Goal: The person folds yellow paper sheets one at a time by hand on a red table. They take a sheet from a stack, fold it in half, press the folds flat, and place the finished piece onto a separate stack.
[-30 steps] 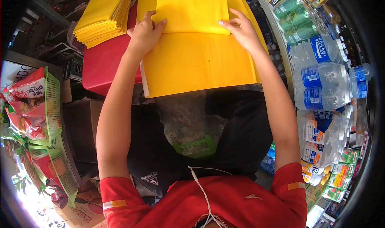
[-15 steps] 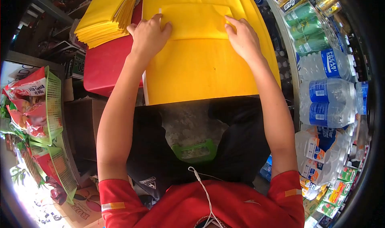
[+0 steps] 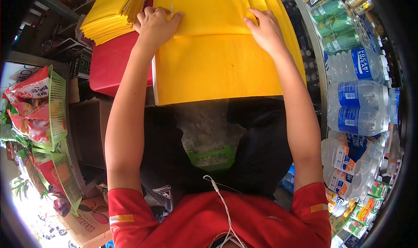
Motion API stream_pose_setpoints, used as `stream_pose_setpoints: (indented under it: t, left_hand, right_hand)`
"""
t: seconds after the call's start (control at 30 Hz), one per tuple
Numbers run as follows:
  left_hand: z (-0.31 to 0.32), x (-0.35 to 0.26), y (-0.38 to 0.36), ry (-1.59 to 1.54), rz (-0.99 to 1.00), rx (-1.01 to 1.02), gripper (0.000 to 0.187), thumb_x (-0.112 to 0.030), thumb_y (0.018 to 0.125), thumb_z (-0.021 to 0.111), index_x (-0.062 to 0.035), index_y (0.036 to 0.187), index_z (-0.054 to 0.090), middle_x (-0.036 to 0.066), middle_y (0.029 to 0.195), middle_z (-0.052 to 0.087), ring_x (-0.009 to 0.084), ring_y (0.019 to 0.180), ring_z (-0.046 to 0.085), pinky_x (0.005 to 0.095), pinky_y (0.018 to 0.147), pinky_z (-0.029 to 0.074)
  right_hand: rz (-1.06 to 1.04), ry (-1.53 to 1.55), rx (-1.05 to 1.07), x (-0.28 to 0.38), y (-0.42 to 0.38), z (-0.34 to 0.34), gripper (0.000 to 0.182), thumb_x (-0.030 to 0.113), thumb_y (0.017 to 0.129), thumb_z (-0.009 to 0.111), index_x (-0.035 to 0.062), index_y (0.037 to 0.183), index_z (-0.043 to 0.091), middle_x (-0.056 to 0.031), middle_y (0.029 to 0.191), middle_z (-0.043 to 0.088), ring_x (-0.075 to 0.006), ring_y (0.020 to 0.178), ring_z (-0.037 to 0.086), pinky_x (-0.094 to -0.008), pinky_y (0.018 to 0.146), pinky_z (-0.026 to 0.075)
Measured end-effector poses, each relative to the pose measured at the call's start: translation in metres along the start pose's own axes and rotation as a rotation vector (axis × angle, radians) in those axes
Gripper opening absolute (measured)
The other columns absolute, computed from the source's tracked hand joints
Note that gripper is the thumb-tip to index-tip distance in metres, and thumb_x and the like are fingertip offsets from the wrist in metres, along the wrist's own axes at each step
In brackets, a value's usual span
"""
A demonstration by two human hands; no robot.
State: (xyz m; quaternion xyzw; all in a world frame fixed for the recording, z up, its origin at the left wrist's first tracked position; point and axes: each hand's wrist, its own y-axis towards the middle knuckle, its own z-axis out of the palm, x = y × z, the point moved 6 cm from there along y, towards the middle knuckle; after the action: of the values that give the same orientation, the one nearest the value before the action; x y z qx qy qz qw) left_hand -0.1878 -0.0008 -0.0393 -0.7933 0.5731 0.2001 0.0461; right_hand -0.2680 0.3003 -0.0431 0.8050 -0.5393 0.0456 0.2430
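Note:
A large yellow sheet [image 3: 217, 69] lies flat in front of me, and a smaller folded yellow piece [image 3: 213, 17] rests on its upper part. My left hand [image 3: 159, 25] is at the left end of the folded piece, thumb against its edge and the other fingers bent; whether it grips the paper is not clear. At the right end, my right hand [image 3: 264, 29] has thumb and index finger near each other on the folded piece's edge. A thick stack of yellow folded pieces [image 3: 115, 12] sits to the upper left on a red surface [image 3: 112, 65].
Packs of bottles [image 3: 355, 108] line the shelf on the right. Green baskets with red packets [image 3: 56, 113] hang at the left. A cardboard box [image 3: 89, 219] is at the lower left, and a green plastic object [image 3: 213, 158] lies on the floor between the legs.
The yellow sheet, the stack and both hands appear slightly higher in the view. My left fingers have shifted a little at the folded piece's edge; my right hand keeps nearly the same pose.

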Motion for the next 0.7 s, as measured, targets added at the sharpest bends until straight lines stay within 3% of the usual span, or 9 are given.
stream_pose_setpoints:
  t: [0.1,0.2,0.3,0.43,0.5,0.6,0.7]
  left_hand:
    - [0.009,0.003,0.011,-0.309,-0.11,0.18,0.064,-0.052,0.096,0.063,-0.0017,0.136,0.065,0.023,0.145,0.053,0.0363,0.139,0.043,0.0564,0.117,0.027]
    - [0.008,-0.005,0.003,-0.879,-0.085,0.331,0.071,-0.046,0.096,0.067,0.0069,0.142,0.055,0.025,0.145,0.053,0.0339,0.139,0.048,0.0457,0.115,0.037]
    - [0.009,-0.003,0.007,-0.971,-0.097,0.267,0.067,-0.048,0.096,0.068,0.0047,0.137,0.061,0.013,0.123,0.069,0.0209,0.123,0.06,0.0357,0.108,0.042]
    - [-0.007,-0.014,-0.003,-0.988,-0.061,0.158,0.065,-0.04,0.097,0.071,0.0023,0.143,0.055,0.012,0.124,0.069,0.0212,0.119,0.063,0.0365,0.103,0.046]
    - [-0.011,-0.017,-0.003,-0.978,-0.083,0.128,0.065,-0.033,0.096,0.074,0.0017,0.146,0.051,0.012,0.125,0.069,0.0208,0.117,0.064,0.0346,0.102,0.048]
    - [-0.004,-0.012,0.008,-1.08,0.058,0.111,0.064,-0.017,0.095,0.075,0.0007,0.15,0.047,0.012,0.129,0.067,0.0204,0.12,0.064,0.0321,0.104,0.048]
    - [-0.013,-0.031,0.005,-1.176,0.32,0.268,0.081,-0.037,0.103,0.064,-0.0229,0.167,0.016,0.022,0.148,0.057,0.0419,0.134,0.056,0.0536,0.116,0.04]
  right_hand:
    - [0.024,0.033,0.035,-0.005,0.003,0.003,0.05,0.04,0.098,0.065,0.0108,0.138,0.065,-0.0186,0.123,0.063,-0.0326,0.111,0.063,-0.0398,0.101,0.049]
    - [0.034,0.088,0.049,-0.009,0.008,0.005,0.049,0.038,0.097,0.068,0.01,0.137,0.066,-0.02,0.123,0.065,-0.0306,0.109,0.065,-0.0386,0.098,0.05]
    - [0.105,0.251,0.143,-0.017,0.011,0.009,0.05,0.035,0.095,0.071,0.0086,0.137,0.067,-0.0212,0.126,0.067,-0.028,0.108,0.067,-0.0364,0.095,0.052]
    - [0.113,0.38,0.15,-0.02,0.012,0.012,0.054,0.036,0.091,0.073,0.0044,0.135,0.067,-0.0224,0.116,0.072,-0.032,0.108,0.07,-0.0406,0.089,0.056]
    - [0.073,0.356,0.125,-0.018,0.011,0.011,0.056,0.034,0.091,0.074,0.0046,0.138,0.064,-0.0212,0.118,0.072,-0.0301,0.109,0.07,-0.04,0.089,0.056]
    - [0.126,0.477,0.126,-0.012,0.005,0.003,0.065,0.031,0.09,0.077,0.0043,0.145,0.055,-0.0194,0.123,0.07,-0.0278,0.111,0.07,-0.0412,0.091,0.056]
    - [0.229,0.806,0.118,0.002,-0.006,-0.018,0.075,0.031,0.091,0.079,0.0066,0.153,0.044,-0.0147,0.134,0.063,-0.0243,0.123,0.062,-0.0386,0.102,0.048]
